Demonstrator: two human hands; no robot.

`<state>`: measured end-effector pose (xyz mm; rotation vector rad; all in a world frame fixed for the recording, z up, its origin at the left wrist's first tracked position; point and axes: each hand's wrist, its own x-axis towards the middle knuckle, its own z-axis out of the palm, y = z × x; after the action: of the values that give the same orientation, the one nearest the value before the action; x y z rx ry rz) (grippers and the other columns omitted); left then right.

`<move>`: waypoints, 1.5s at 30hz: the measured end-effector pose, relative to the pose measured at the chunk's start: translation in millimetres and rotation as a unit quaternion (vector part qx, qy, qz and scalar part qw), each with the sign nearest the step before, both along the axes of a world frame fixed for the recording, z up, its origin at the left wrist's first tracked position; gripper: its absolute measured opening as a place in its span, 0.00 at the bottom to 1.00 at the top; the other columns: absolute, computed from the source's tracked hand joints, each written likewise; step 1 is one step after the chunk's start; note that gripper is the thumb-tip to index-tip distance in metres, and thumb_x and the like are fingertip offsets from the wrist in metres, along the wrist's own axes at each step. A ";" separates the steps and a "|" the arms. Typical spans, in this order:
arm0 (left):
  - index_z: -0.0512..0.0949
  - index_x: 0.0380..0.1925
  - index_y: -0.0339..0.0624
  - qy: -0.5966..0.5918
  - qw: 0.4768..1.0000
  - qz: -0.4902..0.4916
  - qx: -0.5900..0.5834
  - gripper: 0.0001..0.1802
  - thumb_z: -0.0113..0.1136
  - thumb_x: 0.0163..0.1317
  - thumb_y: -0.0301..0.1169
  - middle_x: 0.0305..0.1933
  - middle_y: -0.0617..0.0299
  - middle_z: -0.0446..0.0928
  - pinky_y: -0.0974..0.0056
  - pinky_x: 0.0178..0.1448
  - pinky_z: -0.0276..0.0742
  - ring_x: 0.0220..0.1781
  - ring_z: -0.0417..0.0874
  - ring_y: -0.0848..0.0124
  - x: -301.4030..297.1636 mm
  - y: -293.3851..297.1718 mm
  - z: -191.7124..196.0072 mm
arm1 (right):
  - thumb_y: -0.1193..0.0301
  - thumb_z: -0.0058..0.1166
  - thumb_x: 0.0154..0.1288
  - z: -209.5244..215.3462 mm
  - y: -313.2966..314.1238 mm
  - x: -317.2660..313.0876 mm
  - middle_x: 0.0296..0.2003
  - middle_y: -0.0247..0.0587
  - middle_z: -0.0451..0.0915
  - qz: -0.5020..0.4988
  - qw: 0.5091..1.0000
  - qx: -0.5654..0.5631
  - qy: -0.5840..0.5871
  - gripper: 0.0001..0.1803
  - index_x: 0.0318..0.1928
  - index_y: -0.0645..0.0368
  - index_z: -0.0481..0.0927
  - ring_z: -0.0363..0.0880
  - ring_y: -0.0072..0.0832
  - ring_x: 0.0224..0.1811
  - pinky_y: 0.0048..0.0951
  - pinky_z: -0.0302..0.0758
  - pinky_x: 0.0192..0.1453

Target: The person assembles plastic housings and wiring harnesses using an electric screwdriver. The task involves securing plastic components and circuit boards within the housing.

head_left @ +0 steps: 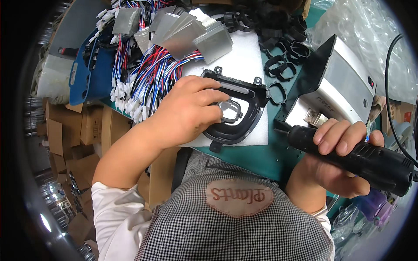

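The left hand covers the left part of the black plastic frame on the white foam pad, and the tip of the black electric screwdriver is too small to make out. Its curled fingers press a small clear piece inside the frame. The right hand is clenched around the screwdriver, held over the green table right of the frame.

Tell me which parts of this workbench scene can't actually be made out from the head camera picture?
- Left part of the black frame: covered by the left hand.
- Tip of the black power screwdriver: too small and dark; the right hand wraps its body.
- Cable: runs off the right edge.
- Wire bundles: their upper ends are cut off by the top edge.
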<state>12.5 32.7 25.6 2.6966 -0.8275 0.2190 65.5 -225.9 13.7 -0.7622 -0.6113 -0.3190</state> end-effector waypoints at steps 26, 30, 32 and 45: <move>0.79 0.43 0.51 -0.091 0.983 0.154 0.040 0.22 0.69 0.43 0.30 0.51 0.60 0.76 0.54 0.60 0.67 0.59 0.72 0.56 11.0 17.9 35.2 | 0.46 0.63 0.54 2.2 1.0 -5.1 0.28 0.39 0.71 0.007 1.000 0.001 0.018 0.41 0.57 0.61 0.62 0.74 0.29 0.22 0.31 0.75 0.28; 0.74 0.53 0.55 -0.121 0.951 0.177 0.221 0.33 0.65 0.41 0.22 0.63 0.57 0.67 0.52 0.67 0.60 0.67 0.63 0.56 48.1 53.9 39.0 | 0.46 0.63 0.54 3.0 1.7 -2.5 0.28 0.40 0.72 0.004 1.000 0.004 0.014 0.40 0.57 0.61 0.62 0.74 0.29 0.21 0.31 0.76 0.27; 0.72 0.56 0.56 -0.127 0.934 0.155 0.295 0.36 0.63 0.41 0.20 0.66 0.55 0.63 0.52 0.70 0.57 0.70 0.59 0.55 62.6 67.3 34.5 | 0.47 0.62 0.55 3.0 2.4 -1.4 0.27 0.40 0.72 -0.004 1.000 0.002 0.013 0.40 0.57 0.61 0.62 0.74 0.29 0.21 0.31 0.76 0.26; 0.69 0.50 0.36 -0.238 0.938 0.242 0.072 0.35 0.69 0.36 0.30 0.48 0.47 0.72 0.58 0.60 0.68 0.52 0.73 0.54 70.6 84.8 108.2 | 0.46 0.60 0.57 -0.7 -5.3 -0.5 0.28 0.40 0.71 -0.010 1.000 -0.007 -0.006 0.40 0.58 0.61 0.62 0.74 0.29 0.21 0.32 0.76 0.26</move>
<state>83.1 117.4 133.9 2.9883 -0.2703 0.9893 65.0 -231.3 13.0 -0.7804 -0.6173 -0.3380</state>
